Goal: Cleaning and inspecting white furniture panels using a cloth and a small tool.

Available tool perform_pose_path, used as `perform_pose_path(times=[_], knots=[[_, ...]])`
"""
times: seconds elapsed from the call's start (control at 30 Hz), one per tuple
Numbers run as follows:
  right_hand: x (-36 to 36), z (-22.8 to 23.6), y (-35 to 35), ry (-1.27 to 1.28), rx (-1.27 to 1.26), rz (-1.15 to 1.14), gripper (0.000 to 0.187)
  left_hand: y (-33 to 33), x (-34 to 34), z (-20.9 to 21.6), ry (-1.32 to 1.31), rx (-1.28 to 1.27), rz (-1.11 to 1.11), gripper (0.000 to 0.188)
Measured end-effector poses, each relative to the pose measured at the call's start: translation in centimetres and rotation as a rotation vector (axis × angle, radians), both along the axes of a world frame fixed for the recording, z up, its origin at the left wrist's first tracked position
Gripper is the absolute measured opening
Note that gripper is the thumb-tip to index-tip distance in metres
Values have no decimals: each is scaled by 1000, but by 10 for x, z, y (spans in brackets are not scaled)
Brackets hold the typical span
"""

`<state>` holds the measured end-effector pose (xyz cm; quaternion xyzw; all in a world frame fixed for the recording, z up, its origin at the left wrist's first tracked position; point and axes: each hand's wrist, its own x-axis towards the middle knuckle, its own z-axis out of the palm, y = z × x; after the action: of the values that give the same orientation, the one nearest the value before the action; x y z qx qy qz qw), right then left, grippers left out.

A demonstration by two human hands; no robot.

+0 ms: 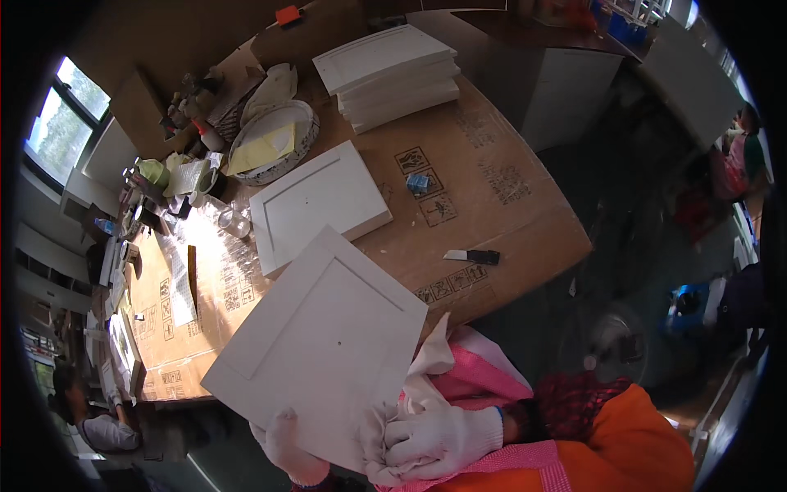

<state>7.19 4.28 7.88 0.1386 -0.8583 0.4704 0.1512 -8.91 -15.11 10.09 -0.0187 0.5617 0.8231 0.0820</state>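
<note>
A white door panel (324,344) with a recessed border and a small dark dot near its middle is tilted up in front of me. My left hand (291,447), in a white work glove, closes around the panel's lower left edge. Against the panel's lower right part presses my right hand (426,443), also gloved, its fingers bunched. Whitish folds under those fingers blend with the glove, and I cannot make out what they hold. Past the panel's upper corner, another white door panel (324,197) lies flat on the cardboard-covered table (525,221).
A stack of white panels (393,74) stands at the far edge. Right of my panel lie a black-handled scraper (475,257) and a blue crumpled piece (418,183). A round tray (307,135), bottles and jars crowd the left. Other people (106,422) (742,156) are at both sides.
</note>
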Motion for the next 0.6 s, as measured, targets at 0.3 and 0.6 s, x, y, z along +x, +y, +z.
perform_pose_path(times=[0.3, 0.6], knots=[[13, 29, 87, -306, -1482, 127, 73, 43, -13, 105, 1758, -860, -644, 44], [-4, 5, 108, -469, -1323, -259, 61, 91, -54, 39, 1919, -1008, -507, 35]])
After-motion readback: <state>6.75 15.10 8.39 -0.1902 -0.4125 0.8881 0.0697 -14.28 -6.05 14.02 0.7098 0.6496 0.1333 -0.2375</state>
